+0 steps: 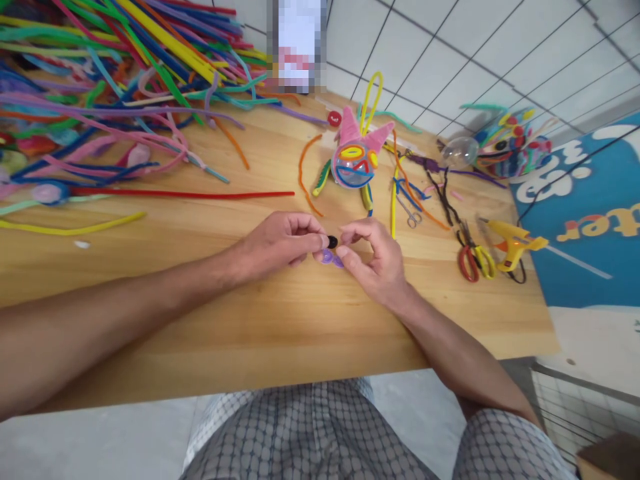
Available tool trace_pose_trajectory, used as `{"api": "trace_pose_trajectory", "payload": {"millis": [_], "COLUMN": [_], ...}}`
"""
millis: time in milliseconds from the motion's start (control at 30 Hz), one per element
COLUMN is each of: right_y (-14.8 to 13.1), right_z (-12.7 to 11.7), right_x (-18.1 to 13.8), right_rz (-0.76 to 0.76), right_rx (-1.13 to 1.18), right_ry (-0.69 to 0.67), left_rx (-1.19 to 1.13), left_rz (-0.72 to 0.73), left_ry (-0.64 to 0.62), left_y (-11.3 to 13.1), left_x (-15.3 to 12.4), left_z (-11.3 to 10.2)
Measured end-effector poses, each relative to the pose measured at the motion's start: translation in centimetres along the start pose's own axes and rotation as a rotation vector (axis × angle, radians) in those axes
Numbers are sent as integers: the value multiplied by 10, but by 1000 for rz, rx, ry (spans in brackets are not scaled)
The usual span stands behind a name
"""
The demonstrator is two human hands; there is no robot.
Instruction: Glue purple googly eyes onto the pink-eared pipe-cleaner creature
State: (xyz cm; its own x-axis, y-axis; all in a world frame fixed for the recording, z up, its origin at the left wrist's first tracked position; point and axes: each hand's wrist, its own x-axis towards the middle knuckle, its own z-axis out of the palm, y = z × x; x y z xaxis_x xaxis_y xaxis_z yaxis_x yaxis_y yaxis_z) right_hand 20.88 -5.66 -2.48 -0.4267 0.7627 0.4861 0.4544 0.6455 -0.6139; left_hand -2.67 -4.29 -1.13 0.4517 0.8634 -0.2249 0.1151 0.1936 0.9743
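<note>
My left hand (290, 245) pinches a small black disc, which looks like a button (333, 243), between thumb and fingers. Close on its right is my right hand (375, 257), its fingers curled and thumb and forefinger slightly apart. Small purple discs, apparently buttons (327, 257), lie just under the fingertips; the right thumb seems to touch one. Beyond the hands sits a clear-ball figure (354, 167) with pink ears, a face of bent pipe cleaners and a yellow loop (373, 100) on top.
Many coloured pipe cleaners (165, 60) are heaped at the back left. A red pipe cleaner (200, 193) points toward the figure. To the right lie small scissors (413, 217), red-and-yellow-handled scissors (473, 260) and a yellow glue gun (515, 243). A blurred screen (299, 43) stands behind.
</note>
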Motion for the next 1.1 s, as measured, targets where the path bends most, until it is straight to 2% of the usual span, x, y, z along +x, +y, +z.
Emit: {"api": "trace_pose_trajectory", "payload": {"millis": [200, 467, 633, 900, 1000, 1100], "right_y": [1, -1, -3, 2, 5, 13], "right_z": [1, 2, 1, -2, -5, -9], "right_x": [2, 1, 2, 3, 5, 8], "right_rz": [-129, -53, -75, -116, -118, -83], "right_rx": [-40, -44, -30, -83, -99, -122], "right_ry": [-39, -54, -28, -58, -65, -89], "left_rx": [1, -28, -9, 31, 55, 158], "left_rz": [13, 41, 47, 43, 67, 143], "left_ry": [-53, -63, -63, -79, -42, 86], "left_y": [-3, -3, -1, -4, -5, -6], "left_x": [1, 1, 0, 1, 1, -1], "left_z": [-1, 0, 0, 0, 0, 1]}}
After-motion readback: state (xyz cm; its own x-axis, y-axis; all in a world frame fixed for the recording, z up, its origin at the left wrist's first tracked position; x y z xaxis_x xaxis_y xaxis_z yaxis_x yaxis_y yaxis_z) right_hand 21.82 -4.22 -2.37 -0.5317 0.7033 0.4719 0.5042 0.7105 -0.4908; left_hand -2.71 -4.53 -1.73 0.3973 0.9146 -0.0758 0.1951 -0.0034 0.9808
